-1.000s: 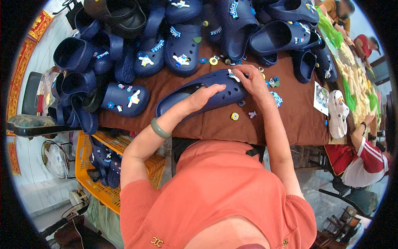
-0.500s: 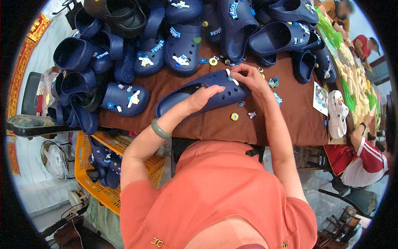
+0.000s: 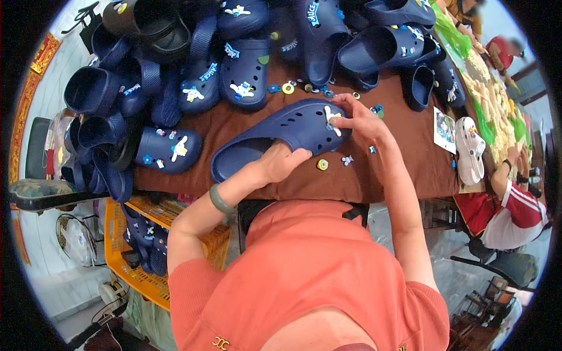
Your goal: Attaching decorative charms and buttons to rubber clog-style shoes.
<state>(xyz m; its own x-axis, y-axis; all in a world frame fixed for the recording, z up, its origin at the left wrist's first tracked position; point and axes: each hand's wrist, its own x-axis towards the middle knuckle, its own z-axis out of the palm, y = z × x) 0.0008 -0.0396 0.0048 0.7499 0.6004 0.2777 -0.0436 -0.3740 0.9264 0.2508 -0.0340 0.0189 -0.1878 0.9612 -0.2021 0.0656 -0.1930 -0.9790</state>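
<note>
A navy blue clog [image 3: 281, 130] with round holes is tilted over the brown cloth, its toe to the right. The fingers of my left hand [image 3: 281, 162] are inside its opening, with the thumb outside along the near edge, gripping the upper. At the toe, my right hand [image 3: 364, 121] holds the front, its thumb on a white figure charm [image 3: 332, 124] set on the clog's top. The fingertips behind the toe are partly hidden. Close by on the cloth lie a yellow round charm [image 3: 322, 165] and a small pale figure charm [image 3: 347, 159].
Navy clogs, several with charms [image 3: 242, 90], crowd the table's back and left. Loose charms [image 3: 288, 88] lie beyond the held clog. A picture card [image 3: 444, 131] and white clog [image 3: 470, 151] are at right. An orange crate [image 3: 126, 266] of clogs stands lower left. Other people sit at right.
My left fingers have slid into the clog's opening. The clog has tipped its top more toward me, and my right thumb now presses on the white charm that my fingertips pinched before.
</note>
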